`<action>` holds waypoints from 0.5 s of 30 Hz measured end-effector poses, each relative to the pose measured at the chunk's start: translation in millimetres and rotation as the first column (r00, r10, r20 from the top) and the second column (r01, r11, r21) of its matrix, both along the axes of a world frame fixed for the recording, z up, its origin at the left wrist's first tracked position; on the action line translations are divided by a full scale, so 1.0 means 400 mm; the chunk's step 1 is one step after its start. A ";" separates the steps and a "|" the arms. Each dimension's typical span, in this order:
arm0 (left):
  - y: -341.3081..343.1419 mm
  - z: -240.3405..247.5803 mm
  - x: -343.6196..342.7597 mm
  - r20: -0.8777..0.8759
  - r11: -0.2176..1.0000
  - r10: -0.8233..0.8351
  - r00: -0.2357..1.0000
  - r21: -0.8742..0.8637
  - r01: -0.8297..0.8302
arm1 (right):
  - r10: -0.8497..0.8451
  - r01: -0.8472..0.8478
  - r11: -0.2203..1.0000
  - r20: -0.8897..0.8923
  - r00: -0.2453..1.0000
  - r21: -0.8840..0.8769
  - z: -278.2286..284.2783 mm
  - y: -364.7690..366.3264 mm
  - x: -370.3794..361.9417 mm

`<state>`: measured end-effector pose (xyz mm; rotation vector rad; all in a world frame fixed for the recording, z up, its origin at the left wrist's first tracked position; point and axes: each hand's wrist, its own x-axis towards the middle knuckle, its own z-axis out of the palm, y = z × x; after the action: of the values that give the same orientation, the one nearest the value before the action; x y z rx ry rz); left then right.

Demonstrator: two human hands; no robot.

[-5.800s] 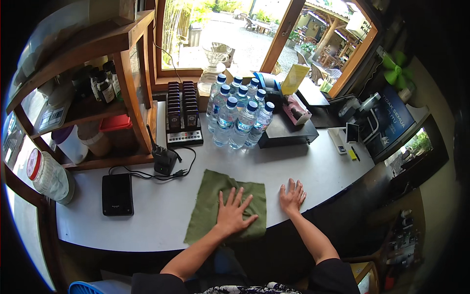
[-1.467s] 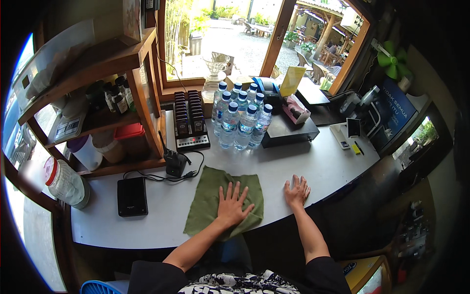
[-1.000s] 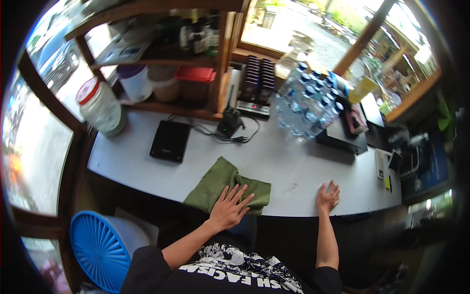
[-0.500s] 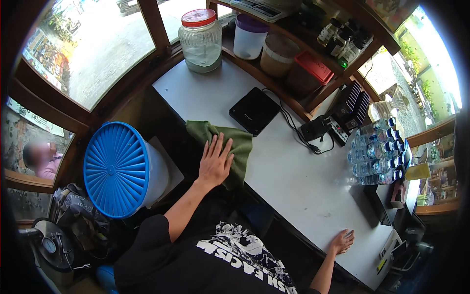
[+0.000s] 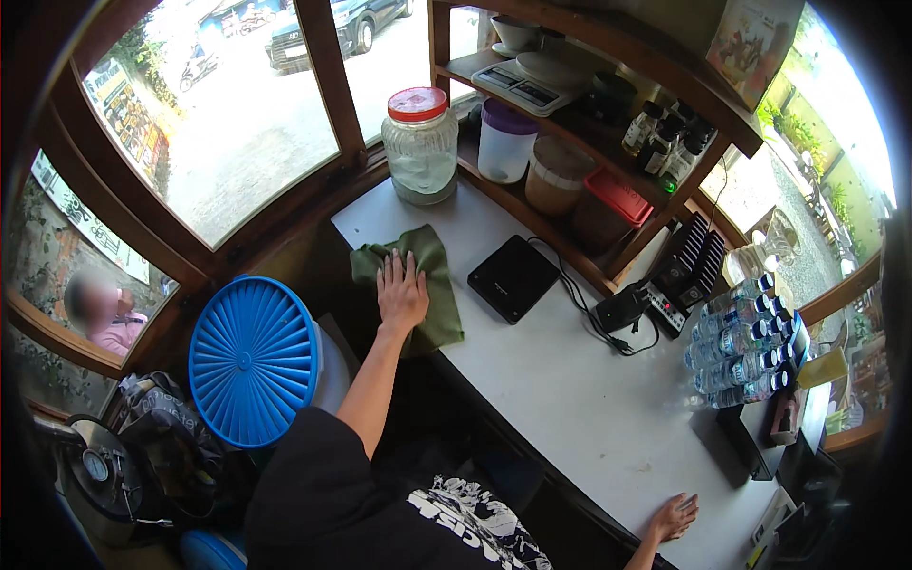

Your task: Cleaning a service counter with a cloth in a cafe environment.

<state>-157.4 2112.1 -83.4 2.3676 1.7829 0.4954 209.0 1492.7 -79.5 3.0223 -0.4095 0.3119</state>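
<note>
My left hand (image 5: pixel 403 294) lies flat, fingers slightly spread, on a green cloth (image 5: pixel 443 306). The cloth is spread over the left edge of the white countertop (image 5: pixel 560 408), and part of it hangs past that edge. A flat black square device (image 5: pixel 513 278) sits on the counter, right of the cloth. Farther back stands a large clear jar with a red lid (image 5: pixel 421 152), partly filled with something pale. At the near right, my right hand (image 5: pixel 674 519) rests on the counter near its front edge. Its fingers are loosely extended and hold nothing.
A tub with a ribbed blue lid (image 5: pixel 245 361) stands left of my arm. Wooden shelves (image 5: pixel 570 223) at the back hold containers, bottles and a kitchen scale (image 5: pixel 518 87). Cables (image 5: pixel 594 328) trail by a power strip (image 5: pixel 665 311). Stacked water bottles (image 5: pixel 741 347) stand right. A person (image 5: pixel 119 328) is outside.
My left hand and the green cloth have slid farther away along the counter edge, toward the red-lidded jar. The view has tilted up. My right hand stays near the front edge.
</note>
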 end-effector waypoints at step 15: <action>-0.337 0.073 0.033 -0.052 0.901 -0.433 0.900 -0.023 0.433 | 0.015 -0.016 0.995 0.012 1.000 0.095 0.040 0.009 -0.050</action>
<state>-144.2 1977.5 -54.3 2.6801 1.2040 0.3567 189.0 1496.3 -63.5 3.1191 -0.4132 0.3189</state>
